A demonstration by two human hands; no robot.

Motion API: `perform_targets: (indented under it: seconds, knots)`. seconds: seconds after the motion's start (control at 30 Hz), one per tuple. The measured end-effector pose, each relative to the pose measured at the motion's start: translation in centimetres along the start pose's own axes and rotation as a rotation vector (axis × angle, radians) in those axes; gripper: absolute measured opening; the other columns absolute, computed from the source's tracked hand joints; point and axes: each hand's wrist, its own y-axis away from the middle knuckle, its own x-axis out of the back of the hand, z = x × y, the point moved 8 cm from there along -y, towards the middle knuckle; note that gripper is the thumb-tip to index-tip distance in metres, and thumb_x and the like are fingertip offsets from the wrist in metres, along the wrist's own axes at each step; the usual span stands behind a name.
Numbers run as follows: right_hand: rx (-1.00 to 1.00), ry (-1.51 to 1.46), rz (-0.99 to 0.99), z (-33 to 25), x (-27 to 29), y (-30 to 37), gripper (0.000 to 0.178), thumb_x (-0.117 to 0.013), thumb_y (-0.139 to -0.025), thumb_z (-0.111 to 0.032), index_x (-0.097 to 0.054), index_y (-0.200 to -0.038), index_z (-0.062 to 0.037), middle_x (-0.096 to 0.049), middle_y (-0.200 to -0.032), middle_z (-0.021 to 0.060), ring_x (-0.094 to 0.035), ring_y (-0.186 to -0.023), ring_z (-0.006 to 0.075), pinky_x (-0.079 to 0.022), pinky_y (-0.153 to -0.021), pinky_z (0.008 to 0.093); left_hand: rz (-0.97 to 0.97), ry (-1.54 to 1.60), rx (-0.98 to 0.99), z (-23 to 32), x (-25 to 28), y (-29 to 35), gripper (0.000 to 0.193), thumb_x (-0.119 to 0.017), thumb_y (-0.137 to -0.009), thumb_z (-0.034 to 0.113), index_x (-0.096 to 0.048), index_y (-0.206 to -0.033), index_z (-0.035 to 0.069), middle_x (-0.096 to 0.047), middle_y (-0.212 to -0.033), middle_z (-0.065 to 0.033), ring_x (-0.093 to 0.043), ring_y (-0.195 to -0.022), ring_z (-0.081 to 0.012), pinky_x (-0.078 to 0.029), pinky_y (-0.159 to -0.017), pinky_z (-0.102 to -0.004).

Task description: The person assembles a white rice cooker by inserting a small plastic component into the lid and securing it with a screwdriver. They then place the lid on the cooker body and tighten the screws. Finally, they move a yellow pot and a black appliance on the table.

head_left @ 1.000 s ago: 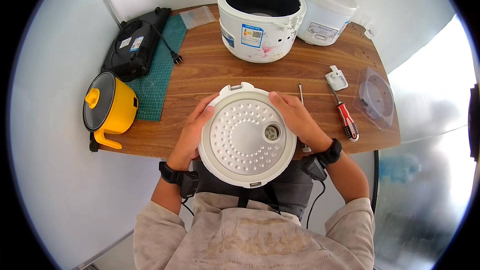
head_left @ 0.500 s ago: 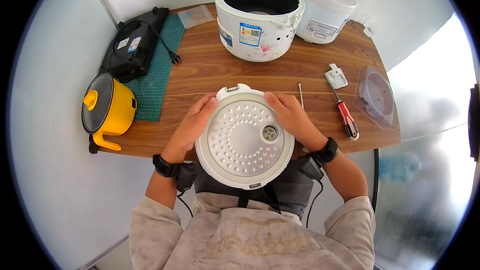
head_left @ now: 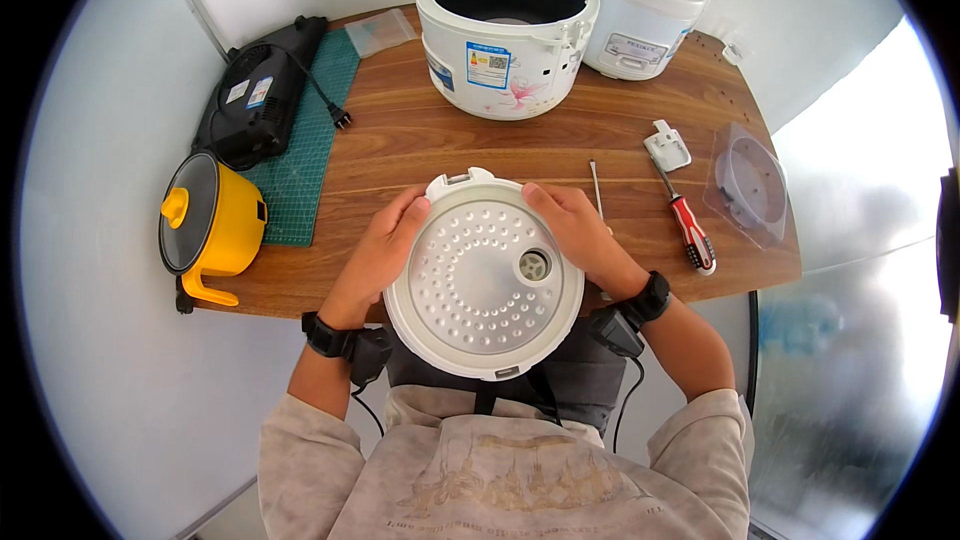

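The rice cooker lid point(head_left: 468, 285) is held between both hands at the near edge of the wooden table point(head_left: 470, 148), its inner face with the dimpled metal plate turned up toward the camera. The left hand point(head_left: 385, 248) grips the lid's upper left rim: the thumb point(head_left: 411, 217) lies along the rim, the index finger shows just outside it, and the other fingers run down behind the edge, mostly hidden. The right hand point(head_left: 572, 228) has hold of the upper right rim, its thumb tip on the border above the round vent point(head_left: 534, 265); its remaining fingers pass out of sight beneath the lid, so how far they spread cannot be told. Each hand is parted only enough to take in the rim.

Beyond the lid stands the white rice cooker body point(head_left: 508, 60), uncovered, with a second rice cooker point(head_left: 640, 15) behind it to the right. To the lid's right are a slim metal rod point(head_left: 597, 185), partly covered by the right hand, and, farther off, a red-and-black-handled screwdriver point(head_left: 690, 234). Well to the lid's left sits a yellow pot point(head_left: 233, 225), near a green cutting mat point(head_left: 292, 202).
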Motion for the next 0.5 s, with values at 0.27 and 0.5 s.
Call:
perform_targets:
  seconds: [0.27,0.5]
  knots:
    - [-0.026,0.03,-0.012,0.4,0.0,-0.4,0.044,-0.051,-0.107,-0.036,-0.068,-0.113,0.0038,-0.074,-0.091,0.0135,-0.065,-0.083,0.0175,-0.051,-0.078,0.0348,-0.023,-0.028,-0.059,-0.6,0.2,-0.3,0.047,-0.047,-0.11,0.031,-0.054,-0.139,-0.005,-0.066,-0.126,-0.0119,-0.059,-0.115,-0.0156,-0.046,-0.1,-0.0282]
    - [0.065,-0.02,0.142,-1.3,1.1,0.7,0.041,-0.051,-0.107,-0.036,-0.066,-0.119,0.0003,-0.073,-0.103,0.0154,-0.068,-0.092,0.0196,-0.052,-0.082,0.034,0.012,-0.098,-0.086,-1.8,0.7,-0.9,0.048,-0.047,-0.111,0.032,-0.054,-0.139,-0.005,-0.066,-0.125,-0.0125,-0.059,-0.113,-0.0156,-0.046,-0.099,-0.0278]
